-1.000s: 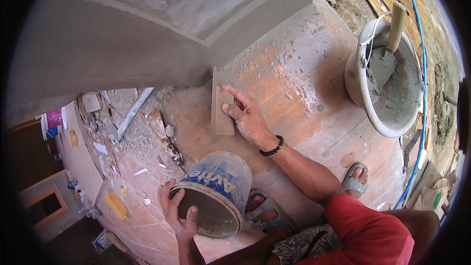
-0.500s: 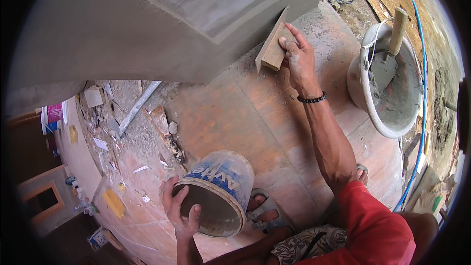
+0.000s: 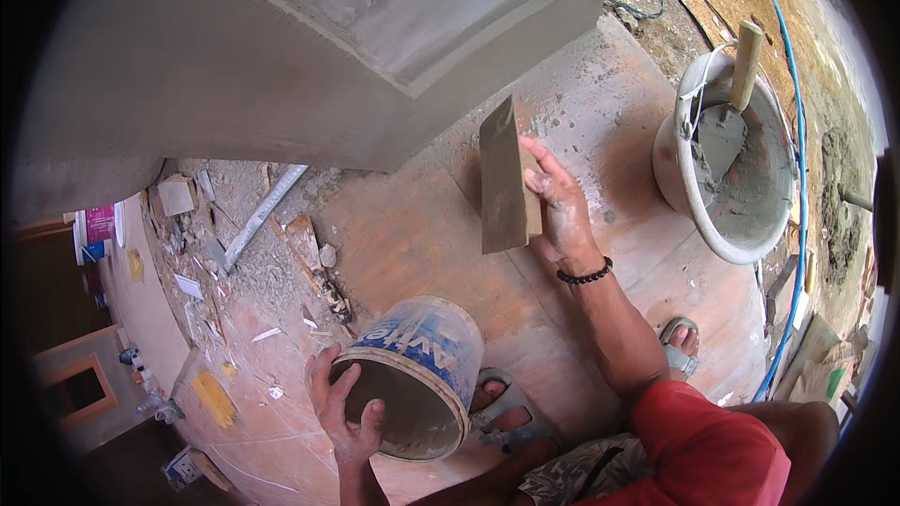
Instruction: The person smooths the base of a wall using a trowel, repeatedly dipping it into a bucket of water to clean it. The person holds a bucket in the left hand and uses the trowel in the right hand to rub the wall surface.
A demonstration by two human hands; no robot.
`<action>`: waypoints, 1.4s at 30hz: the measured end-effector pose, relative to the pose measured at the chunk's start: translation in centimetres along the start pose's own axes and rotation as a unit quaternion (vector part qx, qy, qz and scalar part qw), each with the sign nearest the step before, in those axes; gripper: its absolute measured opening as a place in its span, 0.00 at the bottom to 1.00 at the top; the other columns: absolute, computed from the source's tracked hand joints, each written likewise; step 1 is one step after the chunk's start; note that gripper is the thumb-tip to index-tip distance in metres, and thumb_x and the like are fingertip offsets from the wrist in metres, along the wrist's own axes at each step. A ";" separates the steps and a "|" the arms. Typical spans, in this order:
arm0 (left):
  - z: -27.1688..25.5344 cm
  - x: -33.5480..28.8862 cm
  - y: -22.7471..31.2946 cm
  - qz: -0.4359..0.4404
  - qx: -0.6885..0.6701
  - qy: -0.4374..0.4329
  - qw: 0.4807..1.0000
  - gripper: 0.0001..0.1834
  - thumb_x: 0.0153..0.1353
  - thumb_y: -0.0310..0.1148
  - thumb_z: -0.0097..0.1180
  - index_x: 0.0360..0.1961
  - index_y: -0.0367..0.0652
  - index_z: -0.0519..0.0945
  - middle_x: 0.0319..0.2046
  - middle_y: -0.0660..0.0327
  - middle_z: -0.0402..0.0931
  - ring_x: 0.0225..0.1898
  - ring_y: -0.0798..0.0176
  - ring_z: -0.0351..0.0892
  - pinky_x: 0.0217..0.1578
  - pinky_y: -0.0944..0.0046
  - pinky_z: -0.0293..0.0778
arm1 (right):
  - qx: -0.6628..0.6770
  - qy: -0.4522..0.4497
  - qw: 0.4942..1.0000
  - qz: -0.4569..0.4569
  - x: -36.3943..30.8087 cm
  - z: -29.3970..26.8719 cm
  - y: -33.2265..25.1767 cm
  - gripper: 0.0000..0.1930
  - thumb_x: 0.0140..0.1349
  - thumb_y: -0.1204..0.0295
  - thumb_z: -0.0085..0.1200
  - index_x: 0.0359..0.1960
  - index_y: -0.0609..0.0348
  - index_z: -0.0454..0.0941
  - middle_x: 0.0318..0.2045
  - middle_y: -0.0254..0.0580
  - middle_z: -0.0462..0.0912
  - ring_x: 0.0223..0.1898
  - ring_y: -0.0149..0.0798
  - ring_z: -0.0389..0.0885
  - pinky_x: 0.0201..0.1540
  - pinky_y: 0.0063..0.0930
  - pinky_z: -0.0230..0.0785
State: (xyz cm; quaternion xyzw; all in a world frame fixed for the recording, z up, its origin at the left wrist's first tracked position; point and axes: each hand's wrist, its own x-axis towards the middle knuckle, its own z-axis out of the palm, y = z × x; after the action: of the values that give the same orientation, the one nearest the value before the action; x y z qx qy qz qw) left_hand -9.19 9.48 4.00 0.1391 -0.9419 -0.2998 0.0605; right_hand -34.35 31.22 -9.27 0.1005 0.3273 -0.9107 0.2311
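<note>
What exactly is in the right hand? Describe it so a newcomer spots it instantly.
Start at the big grey plastered block filling the upper left. Just right of its jutting corner, above the stained floor, the right hand with a black bracelet holds a flat grey-brown float. Unlike the round bucket below, it is a straight-edged slab with a blocky grip on one face.

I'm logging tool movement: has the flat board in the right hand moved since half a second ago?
Yes. The flat board, held in the right hand, has moved toward the person, away from the plastered wall it overlapped in view then.
</note>
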 end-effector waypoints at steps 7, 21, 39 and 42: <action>0.4 0.2 0.1 0.007 0.006 0.008 1.000 0.29 0.62 0.55 0.56 0.50 0.39 0.78 0.58 0.39 0.69 0.60 0.36 0.66 0.66 0.34 0.48 | -0.121 0.097 0.965 -0.210 8.0 -6.4 -8.0 0.24 0.63 0.79 0.47 0.63 0.63 0.69 0.52 0.41 0.77 0.51 0.32 0.76 0.57 0.25 0.67; 0.8 0.1 0.1 -0.014 -0.029 0.027 0.999 0.29 0.61 0.56 0.57 0.49 0.40 0.77 0.58 0.43 0.69 0.60 0.40 0.65 0.59 0.42 0.61 | -0.248 0.174 0.897 -0.321 12.8 -5.1 -10.0 0.23 0.60 0.76 0.52 0.59 0.62 0.74 0.28 0.27 0.70 0.29 0.23 0.67 0.34 0.20 0.63; 0.6 0.2 -0.2 -0.014 -0.037 0.029 0.999 0.31 0.60 0.58 0.57 0.50 0.40 0.76 0.56 0.42 0.70 0.58 0.40 0.67 0.57 0.42 0.62 | -0.383 0.095 0.887 -0.240 7.9 -0.7 -2.4 0.24 0.60 0.72 0.51 0.59 0.67 0.72 0.55 0.62 0.77 0.60 0.51 0.75 0.62 0.34 0.63; 1.0 0.2 -0.4 -0.016 -0.040 0.033 0.999 0.31 0.59 0.58 0.57 0.49 0.40 0.76 0.56 0.42 0.69 0.58 0.40 0.67 0.58 0.42 0.62 | -0.368 0.096 0.897 -0.225 6.0 -2.8 -2.4 0.23 0.61 0.73 0.51 0.59 0.66 0.73 0.50 0.54 0.79 0.52 0.42 0.78 0.57 0.33 0.68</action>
State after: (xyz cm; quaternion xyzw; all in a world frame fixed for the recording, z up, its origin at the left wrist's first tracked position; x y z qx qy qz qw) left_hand -9.48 9.63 2.96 0.1615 -0.9243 -0.3333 0.0924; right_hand -40.68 32.58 -12.11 0.0194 0.6737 -0.7387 0.0081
